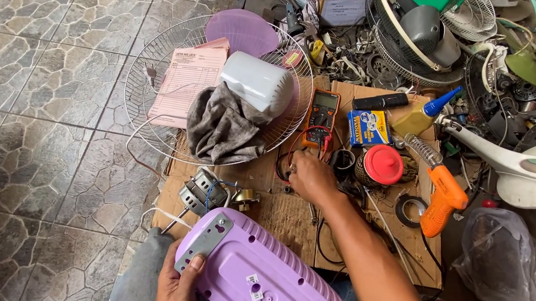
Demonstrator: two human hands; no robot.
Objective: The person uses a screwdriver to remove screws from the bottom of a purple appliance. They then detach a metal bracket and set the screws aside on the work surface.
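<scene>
My left hand (177,292) grips the near edge of a purple plastic fan base (268,286) that rests upside down on my lap, thumb on its grey metal plate (206,235). My right hand (310,177) reaches forward onto the cardboard sheet (287,212), fingers closed around something small beside the meter's red and black leads; what it pinches is hidden. An orange multimeter (321,117) lies just beyond that hand. A bare fan motor (202,190) with its shaft sits on the cardboard left of my right hand.
A wire fan guard (152,64) holds a pink paper, a grey rag (222,129) and a white motor cover (257,82). An orange hot-glue gun (443,196), red lid, tape roll, oil bottle and blue box lie to the right. Fan parts pile up behind; tiled floor left.
</scene>
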